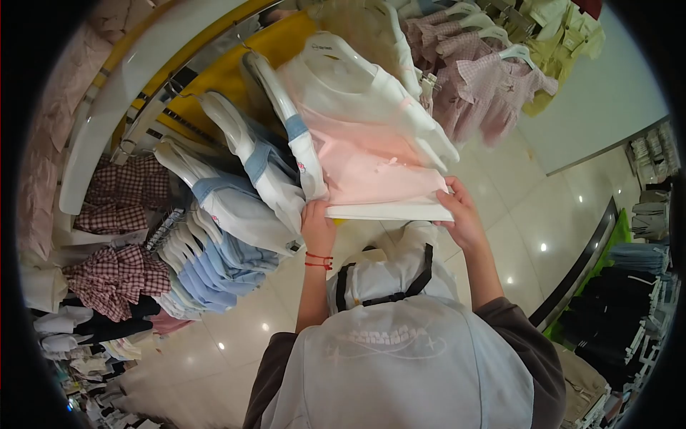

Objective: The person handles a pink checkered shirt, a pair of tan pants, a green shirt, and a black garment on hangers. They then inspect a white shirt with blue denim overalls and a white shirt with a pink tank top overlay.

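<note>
A pink and white garment (371,161) hangs on a white hanger (339,51) at the upper middle. Its white bottom edge lies level between my two hands. My left hand (318,218) is closed on the left end of that edge, with a red string bracelet at the wrist. At the right end, my right hand (461,212) pinches the same garment, thumb below and fingers on top. Just left of my left hand hang white garments with blue collars (250,161).
Pink checked dresses (486,93) hang at the upper right. Blue shirts (225,268) and red checked clothes (118,279) hang at the left. Dark clothes (607,311) line the right side. Tiled floor (514,222) shows between the racks.
</note>
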{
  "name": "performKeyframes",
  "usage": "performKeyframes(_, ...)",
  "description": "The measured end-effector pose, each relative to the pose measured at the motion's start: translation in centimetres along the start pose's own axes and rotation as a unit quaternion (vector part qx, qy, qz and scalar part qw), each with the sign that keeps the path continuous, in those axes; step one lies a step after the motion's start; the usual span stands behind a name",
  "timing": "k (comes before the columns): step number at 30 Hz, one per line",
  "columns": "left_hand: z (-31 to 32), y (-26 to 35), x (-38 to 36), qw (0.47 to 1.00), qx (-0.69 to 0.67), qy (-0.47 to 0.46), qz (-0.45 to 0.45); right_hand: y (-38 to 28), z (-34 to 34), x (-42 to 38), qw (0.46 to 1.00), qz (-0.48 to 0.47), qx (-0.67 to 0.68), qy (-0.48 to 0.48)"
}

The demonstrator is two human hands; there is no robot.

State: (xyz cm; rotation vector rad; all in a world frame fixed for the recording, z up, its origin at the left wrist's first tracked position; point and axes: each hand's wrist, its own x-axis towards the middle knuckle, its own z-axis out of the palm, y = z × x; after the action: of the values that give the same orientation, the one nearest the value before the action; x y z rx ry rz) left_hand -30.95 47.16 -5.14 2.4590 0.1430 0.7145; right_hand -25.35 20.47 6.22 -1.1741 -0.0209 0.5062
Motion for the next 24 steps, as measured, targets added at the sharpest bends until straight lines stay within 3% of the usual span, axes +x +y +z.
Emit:
performKeyframes(4, 0.2, -1.2, 0.1, 0.999, 0.045, -0.017, -0.020, -0.5, -0.7, -0.6, 0.998, -0.019, 0.057, -0.014)
performKeyframes(6, 0.6, -1.4, 0.0, 0.998, 0.034, -0.031, -0.053, -1.8, -1.3, -0.4, 0.993, 0.019, -0.108, -0.043)
performKeyframes(8, 1.4, -2.1, -0.4, 0.995, 0.026, -0.039, -0.087, -2.1, -2.1, -0.2, 0.953, 0.014, -0.278, -0.120)
performKeyframes(10, 2.9, -4.8, -1.6, 0.991, 0.025, -0.039, -0.125, -0.9, -3.0, 0.7, 0.861, -0.031, -0.444, -0.245)
performKeyframes(13, 3.9, -8.3, -3.4, 0.992, 0.015, -0.020, -0.122, 0.8, -2.2, 0.9, 0.794, 0.002, -0.508, -0.334)
performKeyframes(16, 4.0, -9.2, -4.1, 0.984, 0.063, 0.012, -0.168, -0.5, -2.5, 1.9, 0.788, 0.050, -0.444, -0.424)
performKeyframes(19, 3.4, -7.2, -3.7, 0.963, -0.004, -0.040, -0.265, -3.5, -4.1, 4.1, 0.867, 0.020, -0.235, -0.439)
performKeyframes(20, 3.6, -7.0, -3.6, 0.965, 0.002, -0.082, -0.248, -4.3, -4.9, 5.1, 0.894, 0.047, -0.137, -0.424)
performKeyframes(22, 4.3, -6.3, -3.4, 0.963, 0.011, -0.165, -0.213, -2.6, -9.7, 9.4, 0.924, 0.005, -0.011, -0.382)
performKeyframes(24, 4.3, -2.1, -2.2, 0.914, -0.064, -0.316, -0.247, -1.9, -9.4, 12.5, 0.985, -0.044, -0.054, -0.161)
